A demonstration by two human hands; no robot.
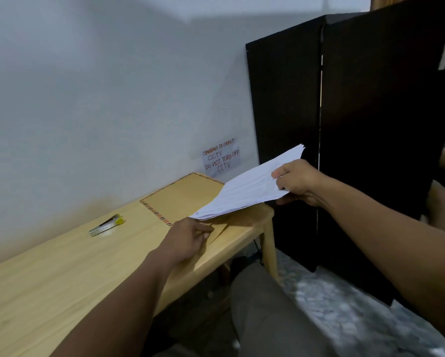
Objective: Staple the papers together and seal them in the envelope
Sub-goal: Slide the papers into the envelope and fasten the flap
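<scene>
Pre-stapling: we are holding the white printed paper stack (pixel 247 189) above the brown stripe-edged envelope (pixel 185 194), right hand (pixel 301 181) pinching its edge, left hand (pixel 187 238) curled at its corner, grip unclear; next probably needing the silver-yellow stapler (pixel 106 225)

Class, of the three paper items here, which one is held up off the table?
The white stack of papers, gripped by the right hand. The brown envelope lies flat on the table; the handwritten note is on the wall.
</scene>
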